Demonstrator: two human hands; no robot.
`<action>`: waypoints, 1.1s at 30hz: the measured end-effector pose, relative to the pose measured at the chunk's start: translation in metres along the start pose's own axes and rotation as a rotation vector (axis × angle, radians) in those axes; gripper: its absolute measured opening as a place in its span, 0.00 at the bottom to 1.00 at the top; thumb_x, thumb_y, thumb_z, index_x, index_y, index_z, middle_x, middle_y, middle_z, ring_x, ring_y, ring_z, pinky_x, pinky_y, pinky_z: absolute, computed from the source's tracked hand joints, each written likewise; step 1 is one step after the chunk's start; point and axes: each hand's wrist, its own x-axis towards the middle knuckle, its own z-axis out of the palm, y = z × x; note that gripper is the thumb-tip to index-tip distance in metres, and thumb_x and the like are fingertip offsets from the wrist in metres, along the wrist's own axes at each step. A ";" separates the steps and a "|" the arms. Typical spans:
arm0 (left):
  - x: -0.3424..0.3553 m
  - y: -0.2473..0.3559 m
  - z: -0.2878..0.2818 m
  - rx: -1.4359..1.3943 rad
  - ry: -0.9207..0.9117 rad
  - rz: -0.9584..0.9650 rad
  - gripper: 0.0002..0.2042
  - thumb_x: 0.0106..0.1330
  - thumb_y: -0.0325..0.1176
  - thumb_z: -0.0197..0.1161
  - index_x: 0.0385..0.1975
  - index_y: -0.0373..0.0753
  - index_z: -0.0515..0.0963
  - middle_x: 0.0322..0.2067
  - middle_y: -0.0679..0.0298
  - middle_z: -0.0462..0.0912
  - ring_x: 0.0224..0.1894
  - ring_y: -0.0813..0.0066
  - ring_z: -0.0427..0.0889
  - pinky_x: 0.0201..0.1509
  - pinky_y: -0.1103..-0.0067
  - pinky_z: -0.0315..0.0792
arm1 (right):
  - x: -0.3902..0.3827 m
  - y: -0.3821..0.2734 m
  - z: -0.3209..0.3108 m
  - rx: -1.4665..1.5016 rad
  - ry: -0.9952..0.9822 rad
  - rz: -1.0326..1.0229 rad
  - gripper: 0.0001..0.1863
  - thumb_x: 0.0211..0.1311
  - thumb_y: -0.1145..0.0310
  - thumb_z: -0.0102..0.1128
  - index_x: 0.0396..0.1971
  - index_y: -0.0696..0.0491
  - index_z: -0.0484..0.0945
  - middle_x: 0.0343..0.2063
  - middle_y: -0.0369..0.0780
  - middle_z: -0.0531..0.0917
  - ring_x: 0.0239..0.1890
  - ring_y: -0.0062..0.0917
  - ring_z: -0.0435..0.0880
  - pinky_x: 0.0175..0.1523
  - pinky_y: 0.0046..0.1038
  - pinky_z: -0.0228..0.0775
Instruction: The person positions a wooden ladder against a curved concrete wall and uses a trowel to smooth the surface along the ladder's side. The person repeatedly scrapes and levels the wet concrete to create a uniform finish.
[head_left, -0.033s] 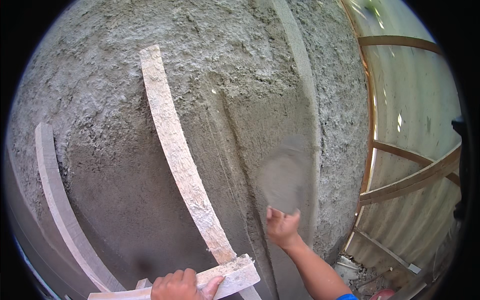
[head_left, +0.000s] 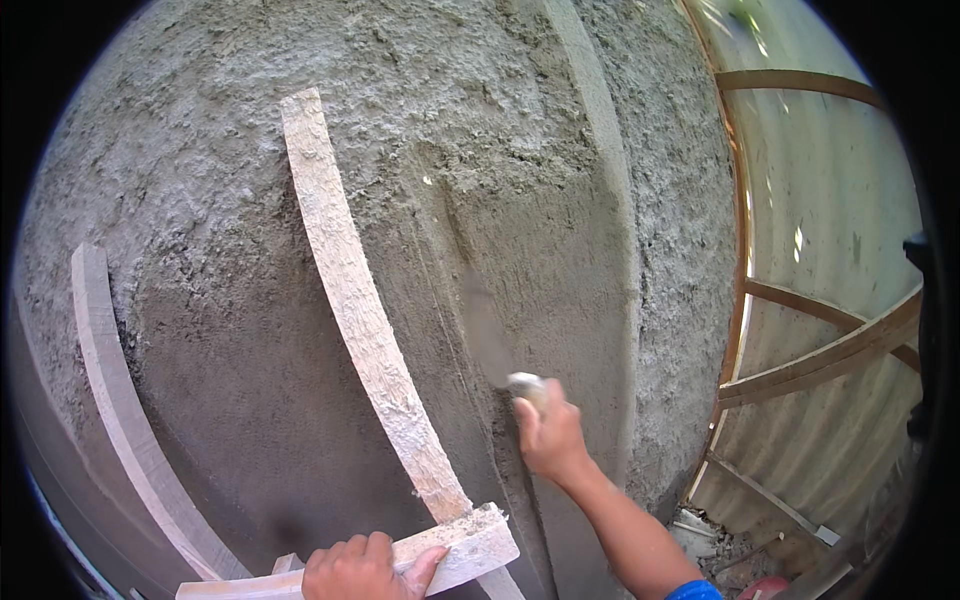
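My right hand (head_left: 556, 442) is closed round the pale handle of a trowel (head_left: 488, 335). Its blade is smeared by motion and lies over the grey mortar wall (head_left: 570, 260), beside a vertical groove. At the bottom, my left hand (head_left: 358, 570) grips a crosswise wooden beam (head_left: 472, 550), the thumb lying along its face. Just beyond that beam rises a rough, mortar-splashed plank (head_left: 355, 290), leaning up in front of the wall; its lower part passes behind the beam.
Another upright timber (head_left: 110, 380) curves along the left side. A smooth raised strip (head_left: 605, 130) runs down the wall right of the trowel. Further right are corrugated sheeting (head_left: 820, 200) on wooden framing (head_left: 820, 355), and rubble (head_left: 725, 545) low down.
My right hand has moved slightly left and up with the trowel, whose blade has turned from broad face to a narrow, tilted view over the groove. The left hand stays on the beam.
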 end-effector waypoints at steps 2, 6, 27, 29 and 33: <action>0.001 0.000 -0.003 0.007 -0.002 0.015 0.30 0.54 0.64 0.68 0.12 0.41 0.71 0.13 0.60 0.72 0.16 0.56 0.72 0.25 0.64 0.60 | 0.005 -0.007 -0.002 -0.184 -0.083 0.100 0.22 0.74 0.53 0.55 0.42 0.61 0.67 0.28 0.61 0.83 0.35 0.65 0.80 0.38 0.57 0.70; 0.001 0.001 -0.006 0.002 -0.015 0.021 0.30 0.55 0.64 0.68 0.11 0.41 0.72 0.11 0.61 0.72 0.15 0.58 0.72 0.24 0.65 0.61 | 0.009 -0.031 -0.018 0.033 -0.023 -0.012 0.21 0.77 0.55 0.50 0.45 0.62 0.65 0.24 0.53 0.81 0.26 0.53 0.81 0.34 0.49 0.72; -0.013 -0.024 -0.020 -0.064 0.050 -0.014 0.32 0.51 0.67 0.70 0.16 0.37 0.76 0.15 0.57 0.74 0.22 0.58 0.75 0.37 0.64 0.63 | 0.007 -0.050 -0.069 0.310 0.092 -0.050 0.16 0.78 0.60 0.50 0.48 0.59 0.70 0.20 0.35 0.78 0.21 0.18 0.79 0.28 0.25 0.71; -0.018 -0.019 -0.014 -0.002 -0.004 -0.101 0.32 0.52 0.66 0.70 0.16 0.37 0.76 0.15 0.58 0.73 0.21 0.59 0.74 0.38 0.65 0.62 | 0.013 -0.055 -0.067 0.299 0.110 -0.120 0.14 0.78 0.61 0.49 0.48 0.59 0.69 0.20 0.35 0.79 0.21 0.18 0.79 0.27 0.25 0.72; -0.019 -0.017 -0.009 -0.029 0.033 -0.084 0.31 0.51 0.66 0.70 0.15 0.37 0.75 0.15 0.59 0.73 0.21 0.59 0.73 0.37 0.65 0.62 | 0.034 -0.062 -0.050 0.222 0.085 -0.112 0.13 0.78 0.63 0.49 0.48 0.59 0.69 0.21 0.40 0.80 0.22 0.26 0.82 0.28 0.30 0.73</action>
